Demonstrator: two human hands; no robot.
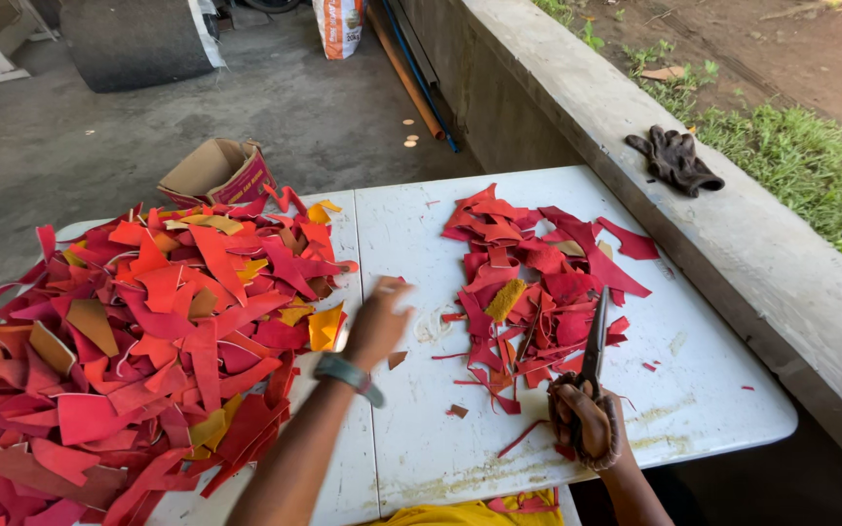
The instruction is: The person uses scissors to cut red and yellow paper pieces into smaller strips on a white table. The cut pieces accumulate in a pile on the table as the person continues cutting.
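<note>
Head view: left hand (378,321), blurred, is held open over the white table (704,390) at the edge of the large heap of red and orange leather scraps (148,341), fingers spread, nothing gripped; a watch (347,374) is worn on its wrist. Right hand (587,421), in a brown glove, is clamped on the handles of dark scissors (595,341), blades pointed away and lying over the smaller scrap pile (538,282). A dark glove (674,161) is seen on the concrete ledge (762,263), a cardboard box (218,171) behind the heap.
</note>
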